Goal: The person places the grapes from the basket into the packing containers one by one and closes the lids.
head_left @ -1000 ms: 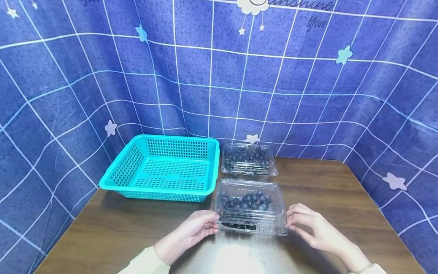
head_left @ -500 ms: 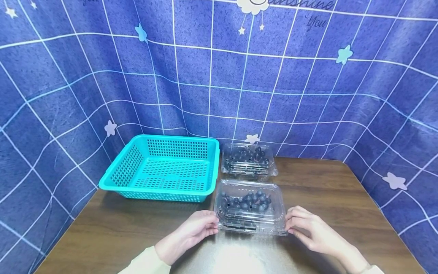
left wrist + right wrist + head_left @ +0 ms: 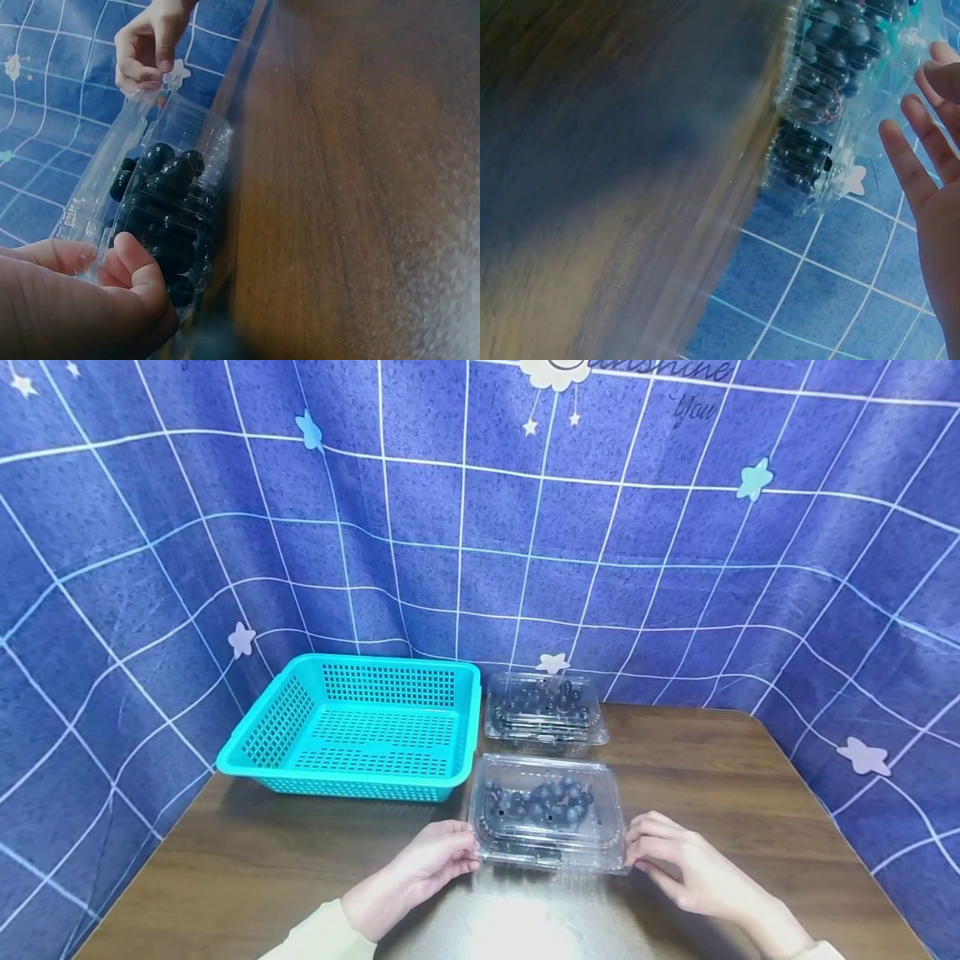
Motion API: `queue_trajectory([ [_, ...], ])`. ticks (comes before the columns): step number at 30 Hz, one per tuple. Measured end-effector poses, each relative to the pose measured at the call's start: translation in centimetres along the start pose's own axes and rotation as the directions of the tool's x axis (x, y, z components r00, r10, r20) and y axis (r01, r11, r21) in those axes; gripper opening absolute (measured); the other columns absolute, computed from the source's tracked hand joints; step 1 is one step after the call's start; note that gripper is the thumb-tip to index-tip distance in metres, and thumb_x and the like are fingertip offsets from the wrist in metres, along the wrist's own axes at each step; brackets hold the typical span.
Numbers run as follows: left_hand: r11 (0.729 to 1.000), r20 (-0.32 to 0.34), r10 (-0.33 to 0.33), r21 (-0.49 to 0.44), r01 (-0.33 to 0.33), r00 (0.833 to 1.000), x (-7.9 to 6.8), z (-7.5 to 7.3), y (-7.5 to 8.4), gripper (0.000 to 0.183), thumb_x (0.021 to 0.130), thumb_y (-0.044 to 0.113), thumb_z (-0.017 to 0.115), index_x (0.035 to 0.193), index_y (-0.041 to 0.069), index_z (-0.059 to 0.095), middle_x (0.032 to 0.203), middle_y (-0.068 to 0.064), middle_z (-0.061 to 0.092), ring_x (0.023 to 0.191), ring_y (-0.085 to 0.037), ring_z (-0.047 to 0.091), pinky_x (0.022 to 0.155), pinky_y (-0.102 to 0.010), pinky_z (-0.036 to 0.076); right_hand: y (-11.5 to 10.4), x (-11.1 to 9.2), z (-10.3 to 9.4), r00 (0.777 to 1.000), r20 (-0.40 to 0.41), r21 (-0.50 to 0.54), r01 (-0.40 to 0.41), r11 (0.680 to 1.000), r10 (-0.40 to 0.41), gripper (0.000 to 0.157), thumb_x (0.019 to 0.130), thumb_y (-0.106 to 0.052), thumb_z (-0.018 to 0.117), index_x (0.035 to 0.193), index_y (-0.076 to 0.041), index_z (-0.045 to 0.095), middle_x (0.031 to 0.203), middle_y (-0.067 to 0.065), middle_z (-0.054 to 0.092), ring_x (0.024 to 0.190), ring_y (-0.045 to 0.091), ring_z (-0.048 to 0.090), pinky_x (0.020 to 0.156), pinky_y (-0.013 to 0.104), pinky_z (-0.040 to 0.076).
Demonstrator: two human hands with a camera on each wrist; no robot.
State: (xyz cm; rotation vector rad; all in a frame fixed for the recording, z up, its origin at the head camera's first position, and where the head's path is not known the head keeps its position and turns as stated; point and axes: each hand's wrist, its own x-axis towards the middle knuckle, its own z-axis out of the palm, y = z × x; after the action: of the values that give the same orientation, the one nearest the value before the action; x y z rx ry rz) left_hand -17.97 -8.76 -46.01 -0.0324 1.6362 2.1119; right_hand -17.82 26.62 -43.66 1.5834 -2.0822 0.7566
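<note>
A clear plastic clamshell box (image 3: 543, 852) with dark grapes (image 3: 555, 802) inside lies on the table in the head view. Its front left corner is pinched between the thumb and fingers of my left hand (image 3: 427, 864). At the front right corner, my right hand (image 3: 686, 864) pinches the rim; the left wrist view shows this right hand (image 3: 150, 45) with thumb and forefinger on the corner. I cannot tell whether the lid is fastened. The right wrist view shows several spread fingers (image 3: 915, 154) beside the box, its grip cut off by the frame edge.
A second clear clamshell box (image 3: 543, 727) of dark grapes stands right behind the first. To the left sits a turquoise perforated basket (image 3: 352, 783). All rest on a brown wooden table (image 3: 697, 760), with a blue checked curtain (image 3: 420, 527) hanging around it.
Both hands stay at the front corners of the near box. The right fingers have shifted slightly inward, and the box's front rim hides more of the dark grapes beneath it.
</note>
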Motion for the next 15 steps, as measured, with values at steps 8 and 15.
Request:
queue_trajectory([
  [8, 1.000, -0.015, 0.007, 0.023, -0.007, 1.000, -0.03, 0.17, 0.00, 0.022, 0.074, -0.007, 0.048, 0.094, -0.002, 0.044, 0.074, -0.001, 0.046, 0.067, -0.011, 0.048, 0.068, -0.023, 0.049, -0.19, 0.22, -0.47, 0.997, -0.050, 0.001, -0.057, 0.998, 0.057, 0.035, 0.065, 0.008, 0.066, 0.096, -0.010, 0.065, 0.100, 0.001, 0.061, 0.097, 0.019, 0.056, 0.099, 0.020, 0.037],
  [15, 0.999, -0.019, 0.011, 0.030, -0.011, 1.000, 0.09, 0.13, -0.19, 0.019, 0.074, -0.007, 0.049, 0.091, 0.000, 0.045, 0.073, 0.000, 0.046, 0.067, -0.011, 0.049, 0.067, -0.023, 0.049, -0.40, 0.30, -0.68, 0.961, -0.159, -0.044, -0.237, 0.970, 0.227, 0.040, 0.065, 0.007, 0.070, 0.099, -0.013, 0.065, 0.096, -0.001, 0.063, 0.093, 0.013, 0.058, 0.092, 0.013, 0.040],
])
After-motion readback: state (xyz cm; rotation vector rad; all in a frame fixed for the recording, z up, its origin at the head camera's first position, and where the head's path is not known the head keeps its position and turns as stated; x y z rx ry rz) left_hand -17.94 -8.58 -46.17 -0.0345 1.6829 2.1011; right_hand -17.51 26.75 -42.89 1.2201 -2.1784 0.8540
